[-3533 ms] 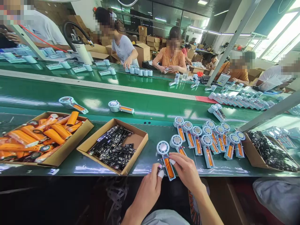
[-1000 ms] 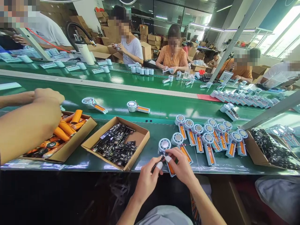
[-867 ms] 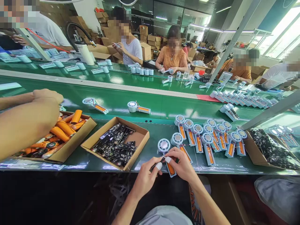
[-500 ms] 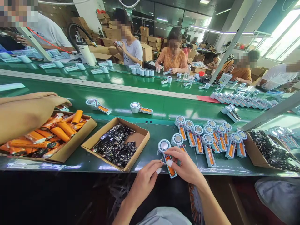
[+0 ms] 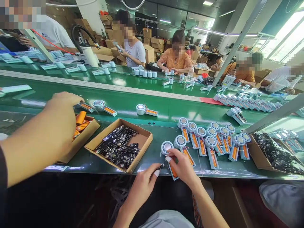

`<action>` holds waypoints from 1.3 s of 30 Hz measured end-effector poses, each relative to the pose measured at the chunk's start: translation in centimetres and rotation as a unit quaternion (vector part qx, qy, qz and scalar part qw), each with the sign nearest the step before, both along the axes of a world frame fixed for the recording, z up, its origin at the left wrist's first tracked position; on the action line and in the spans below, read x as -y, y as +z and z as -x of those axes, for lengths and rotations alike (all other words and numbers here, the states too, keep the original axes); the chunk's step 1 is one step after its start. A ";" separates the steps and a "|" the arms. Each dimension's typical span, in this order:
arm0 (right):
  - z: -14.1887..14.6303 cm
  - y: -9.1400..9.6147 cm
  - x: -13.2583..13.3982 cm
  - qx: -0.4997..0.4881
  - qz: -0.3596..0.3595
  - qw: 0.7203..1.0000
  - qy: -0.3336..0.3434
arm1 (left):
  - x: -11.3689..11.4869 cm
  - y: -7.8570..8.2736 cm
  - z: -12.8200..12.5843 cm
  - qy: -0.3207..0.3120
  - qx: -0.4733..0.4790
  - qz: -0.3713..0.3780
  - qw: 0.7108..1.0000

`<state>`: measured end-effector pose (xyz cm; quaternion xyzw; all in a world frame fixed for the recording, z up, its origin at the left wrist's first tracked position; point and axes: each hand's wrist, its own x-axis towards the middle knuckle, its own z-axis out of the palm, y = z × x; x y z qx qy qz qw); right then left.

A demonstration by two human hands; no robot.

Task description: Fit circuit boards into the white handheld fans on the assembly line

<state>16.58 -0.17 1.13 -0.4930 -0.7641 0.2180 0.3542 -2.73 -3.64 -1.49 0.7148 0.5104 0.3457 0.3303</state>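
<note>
My left hand (image 5: 145, 180) pinches a small dark circuit board (image 5: 161, 166) between thumb and fingers, just left of an open-handled fan. That handheld fan has a round pale blue head (image 5: 167, 147) and an orange battery (image 5: 174, 172) in its handle, and lies at the bench's front edge. Bent over the fan's neck are the fingers of my right hand (image 5: 182, 167), closed on it; whether they also pinch a wire is hidden. White covers show on a finger or thumb of both hands. Another such fan (image 5: 180, 141) lies right beside it.
A cardboard box of circuit boards (image 5: 147, 139) stands to the left, and a box of orange batteries (image 5: 93, 129) beyond it. A co-worker's arm (image 5: 45, 129) reaches across there. Several fans (image 5: 211, 142) lie right, near another box (image 5: 255, 155). Behind runs a green conveyor (image 5: 118, 90).
My left hand has drawn slightly down and left from the fan with the circuit board. My right hand has shifted slightly left. The co-worker's arm has swung right, with a fan at its hand.
</note>
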 end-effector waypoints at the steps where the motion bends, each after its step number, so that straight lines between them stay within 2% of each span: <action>1: 0.0 -0.3 0.0 -0.003 -0.021 1.000 -0.022 | -0.1 0.2 -0.1 0.011 0.017 0.017 1.000; 4: 0.1 -0.9 0.0 0.032 -0.107 0.992 -0.053 | -0.4 0.8 -0.4 0.046 0.062 0.045 0.996; 6: 0.2 -1.0 0.1 0.041 -0.139 0.987 -0.062 | -0.5 1.0 -0.8 0.067 0.074 0.045 0.994; 10: 0.5 -0.3 0.4 0.012 -0.104 0.994 -0.043 | -0.4 1.4 -1.6 0.094 0.085 0.038 0.991; 14: 0.7 0.5 0.9 0.052 -0.061 0.997 0.004 | -0.3 1.4 -2.0 0.107 0.100 0.021 0.989; 18: 0.9 1.0 1.4 0.099 -0.047 0.994 -0.024 | 0.0 0.9 -2.4 0.110 0.091 -0.036 0.989; 24: 1.5 0.9 2.0 0.142 -0.064 0.986 -0.053 | 0.8 0.1 -3.5 0.130 0.086 -0.115 0.981; 27: 1.1 0.6 1.6 0.086 -0.054 0.994 -0.028 | 0.6 0.3 -3.0 0.107 0.106 -0.076 0.986; 32: 0.2 0.5 0.3 -0.062 0.039 0.997 0.039 | -1.0 1.0 -1.0 0.019 0.157 0.022 0.987; 34: 0.2 0.7 0.0 -0.086 0.054 0.994 0.049 | -1.5 1.1 -0.6 0.002 0.162 0.027 0.986; 37: 0.3 1.1 0.1 -0.092 0.071 0.993 0.025 | -1.5 1.3 -0.7 0.005 0.155 0.005 0.988; 39: 0.3 1.4 0.3 -0.094 0.112 0.989 0.012 | -0.9 1.8 -1.1 0.011 0.149 -0.006 0.989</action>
